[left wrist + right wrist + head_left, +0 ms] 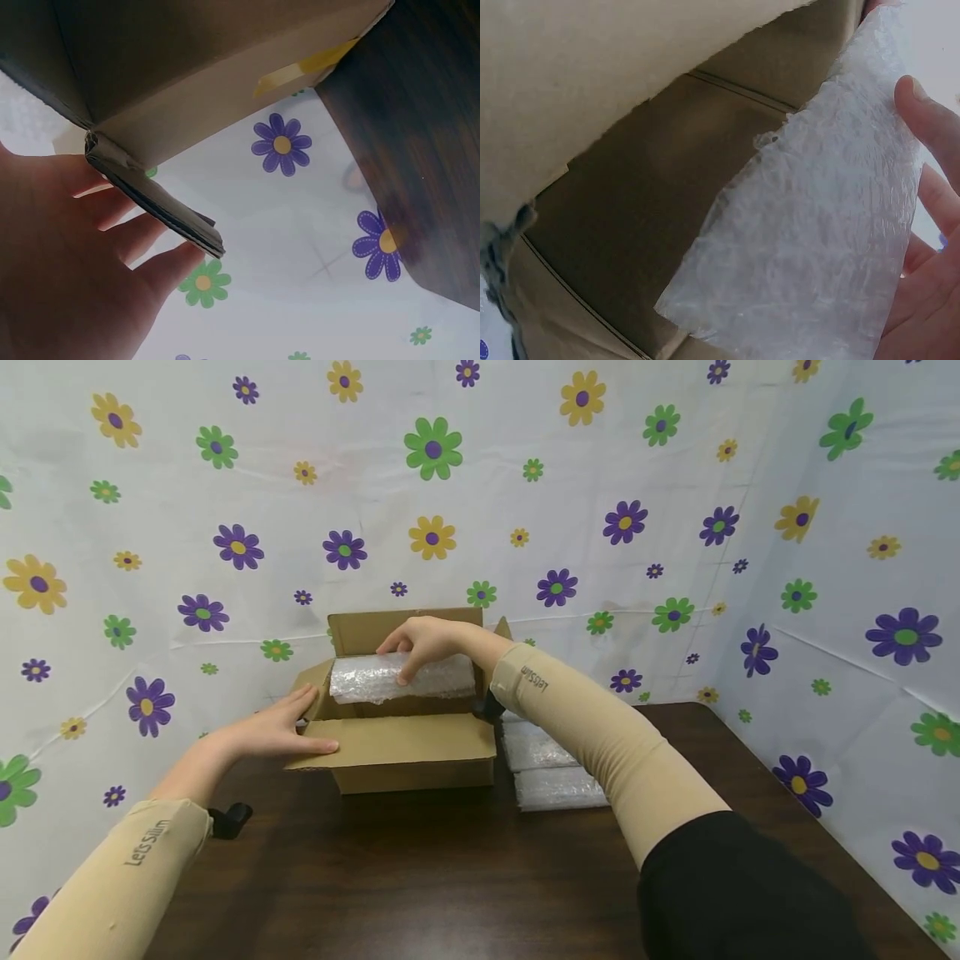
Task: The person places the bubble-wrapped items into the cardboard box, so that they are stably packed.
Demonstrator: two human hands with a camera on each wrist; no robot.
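An open cardboard box [412,774] stands on the table with its flaps spread. My right hand [433,643] grips a bubble-wrapped bundle [366,680] by its upper edge, thumb on the near face, at the box's mouth. In the right wrist view the bundle [817,202] slants beside the box's bare inside [652,157]. My left hand [273,727] rests against the box's left side, its thumb lying on the front flap [412,739]. Up close, the fingers of my left hand [75,247] lie straight against a folded side flap [165,206].
More bubble-wrapped bundles [558,788] lie on the dark wooden table [420,877] right of the box, partly hidden by my right forearm. A flower-printed cloth [495,502] hangs behind the table and along its right side. Yellow tape [307,66] shows on the box's side.
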